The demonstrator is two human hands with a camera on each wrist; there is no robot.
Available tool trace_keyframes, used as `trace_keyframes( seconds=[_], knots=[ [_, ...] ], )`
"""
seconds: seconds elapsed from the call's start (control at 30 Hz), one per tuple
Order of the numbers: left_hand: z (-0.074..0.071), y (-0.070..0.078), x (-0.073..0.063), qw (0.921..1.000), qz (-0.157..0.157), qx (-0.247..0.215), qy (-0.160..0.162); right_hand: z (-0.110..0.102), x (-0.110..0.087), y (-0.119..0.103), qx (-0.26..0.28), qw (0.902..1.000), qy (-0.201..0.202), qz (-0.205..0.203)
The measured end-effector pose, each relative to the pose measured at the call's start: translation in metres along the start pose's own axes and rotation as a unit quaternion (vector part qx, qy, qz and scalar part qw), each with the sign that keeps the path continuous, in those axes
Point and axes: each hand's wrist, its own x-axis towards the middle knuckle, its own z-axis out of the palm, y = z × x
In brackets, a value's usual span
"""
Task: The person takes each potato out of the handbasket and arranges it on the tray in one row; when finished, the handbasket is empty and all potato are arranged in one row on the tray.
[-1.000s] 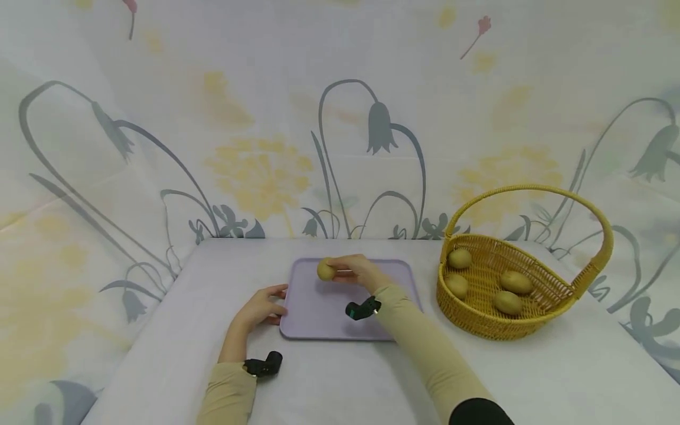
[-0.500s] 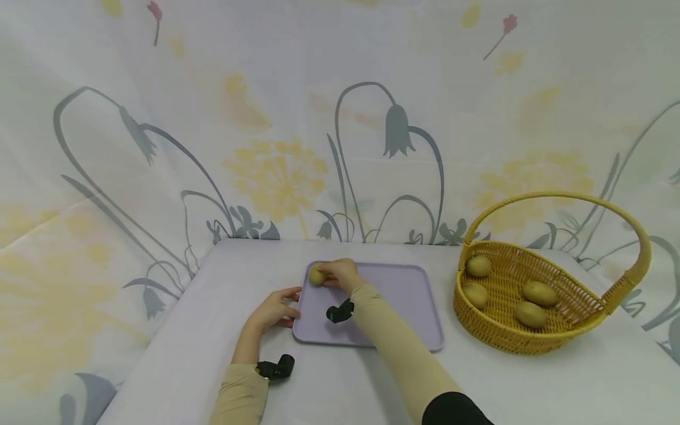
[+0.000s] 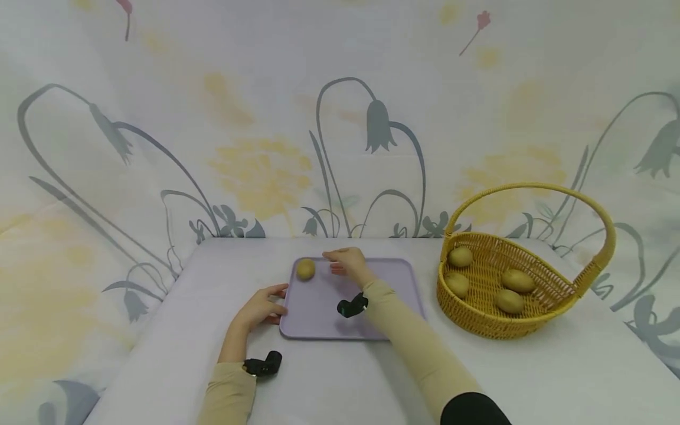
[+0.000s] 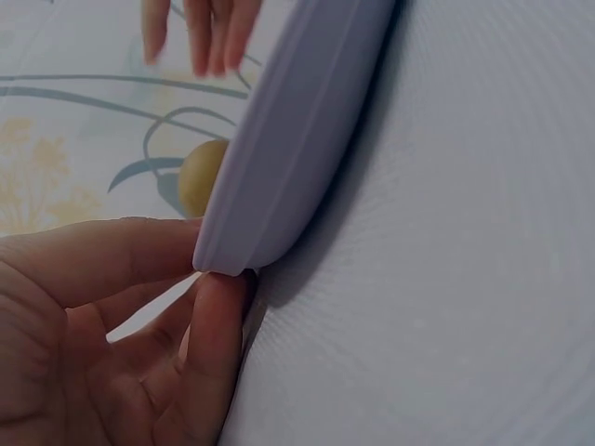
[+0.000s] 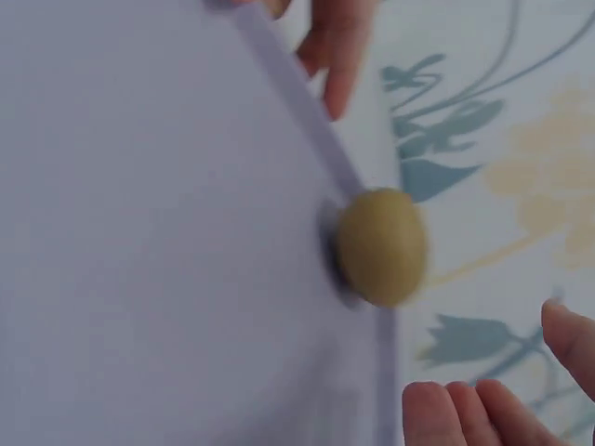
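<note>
My right hand point(image 3: 350, 264) hovers over the upper middle of a lilac tray point(image 3: 340, 321), its fingers apart from anything. A potato point(image 3: 305, 270) lies in the tray's far left corner, to the left of that hand. In the right wrist view the potato point(image 5: 382, 246) sits against the tray's rim, with my right fingertips point(image 5: 432, 413) well clear of it. At the tray's left side my left hand point(image 3: 260, 308) holds the edge; in the left wrist view, thumb and finger pinch the rim point(image 4: 228, 246) between them.
A yellow wicker basket point(image 3: 478, 327) with a tall handle stands to the right of the tray, with several potatoes point(image 3: 517, 281) inside. A white cloth point(image 3: 313, 381) covers the table. Behind it hangs a flower-patterned backdrop point(image 3: 255, 88).
My right hand carried the potato left to the tray's far left corner, let it go there and drew back to the right. My left hand stayed at the tray's edge.
</note>
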Motion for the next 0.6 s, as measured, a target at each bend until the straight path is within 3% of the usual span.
trace_keyframes(
  seconds=[0.1, 0.23, 0.43, 0.6],
  knots=[
    [0.002, 0.001, 0.000, 0.9999, 0.000, 0.009, -0.010, -0.033, -0.016, -0.013, 0.008, 0.9998, -0.019, -0.003],
    [-0.006, 0.000, -0.003, 0.9998, -0.003, 0.018, -0.009, -0.073, -0.038, -0.031, 0.003, 0.9976, -0.067, -0.017],
    [-0.005, 0.000, -0.005, 0.9995, 0.000, 0.019, -0.026, -0.148, -0.078, -0.037, 0.007, 0.9897, -0.138, -0.037],
    [0.001, 0.002, -0.002, 0.9994, -0.001, 0.021, -0.029, -0.211, -0.106, -0.038, 0.024, 0.9854, -0.161, -0.050]
  ],
)
